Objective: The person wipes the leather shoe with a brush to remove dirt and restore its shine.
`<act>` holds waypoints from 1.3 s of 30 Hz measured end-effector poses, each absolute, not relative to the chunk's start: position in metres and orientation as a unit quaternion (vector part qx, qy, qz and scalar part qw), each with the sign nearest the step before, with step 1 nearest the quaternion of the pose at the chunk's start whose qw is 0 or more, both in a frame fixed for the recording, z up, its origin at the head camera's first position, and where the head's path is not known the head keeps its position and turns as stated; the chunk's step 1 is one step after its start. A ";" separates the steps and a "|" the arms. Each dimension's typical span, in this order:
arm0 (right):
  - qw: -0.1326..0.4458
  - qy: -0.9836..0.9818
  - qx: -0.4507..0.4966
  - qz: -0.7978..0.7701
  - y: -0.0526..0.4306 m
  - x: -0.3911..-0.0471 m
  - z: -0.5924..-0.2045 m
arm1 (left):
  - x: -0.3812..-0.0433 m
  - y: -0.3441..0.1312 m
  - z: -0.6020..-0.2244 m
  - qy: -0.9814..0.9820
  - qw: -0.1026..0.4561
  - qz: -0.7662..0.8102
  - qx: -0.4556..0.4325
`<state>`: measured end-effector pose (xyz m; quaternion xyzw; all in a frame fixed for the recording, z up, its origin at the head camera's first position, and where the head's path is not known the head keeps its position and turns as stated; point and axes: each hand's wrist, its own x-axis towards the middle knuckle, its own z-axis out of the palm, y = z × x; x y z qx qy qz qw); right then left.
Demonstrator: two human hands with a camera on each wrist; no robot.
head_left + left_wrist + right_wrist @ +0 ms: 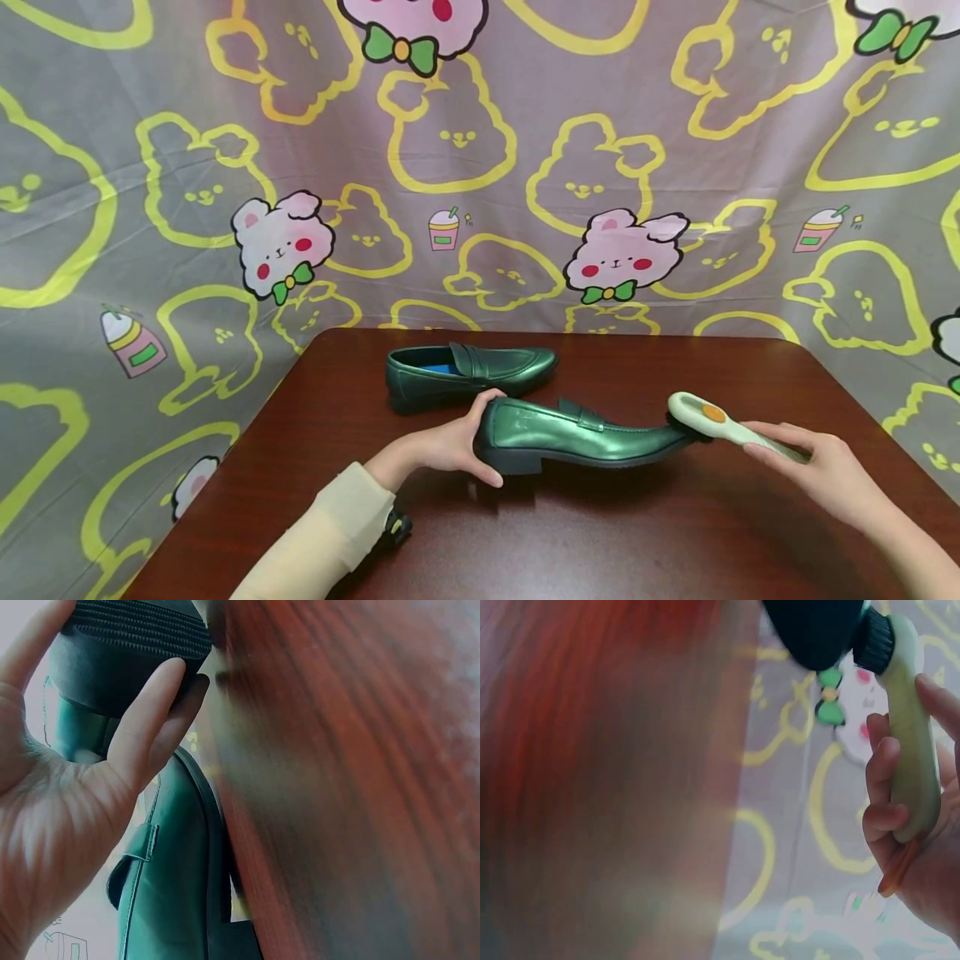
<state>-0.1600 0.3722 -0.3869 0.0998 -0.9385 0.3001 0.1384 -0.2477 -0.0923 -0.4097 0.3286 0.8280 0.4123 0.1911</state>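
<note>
A shiny green loafer [555, 429] is held by its heel in my left hand [450, 446], its toe pointing right and its dark sole [142, 630] lifted off the table. My right hand [817, 467] grips the pale green handle of a brush [723, 423] that has an orange button. The brush's dark bristles [874, 641] touch or nearly touch the loafer's toe. Behind it, the matching loafer [468, 371] stands upright on the table, showing a blue patch inside. In the right wrist view, fingers curl round the brush handle.
The dark reddish-brown table [585, 542] extends below both hands. A grey curtain [487, 125] with yellow cartoon outlines hangs around its back and sides. Beneath my left sleeve [337, 517] a small black device [397, 527] shows at the wrist.
</note>
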 end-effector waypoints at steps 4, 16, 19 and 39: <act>0.156 -0.946 0.070 0.276 0.386 -0.163 -0.389 | -0.248 -0.092 -0.410 0.830 0.186 0.410 0.329; 0.162 -0.923 0.136 0.322 0.360 -0.157 -0.382 | -0.246 -0.091 -0.408 0.832 0.188 0.406 0.328; 0.158 -0.926 0.138 0.316 0.362 -0.160 -0.384 | -0.246 -0.091 -0.407 0.832 0.189 0.407 0.327; 0.253 -0.917 0.140 0.275 0.347 -0.167 -0.368 | -0.246 -0.092 -0.408 0.843 0.165 0.396 0.324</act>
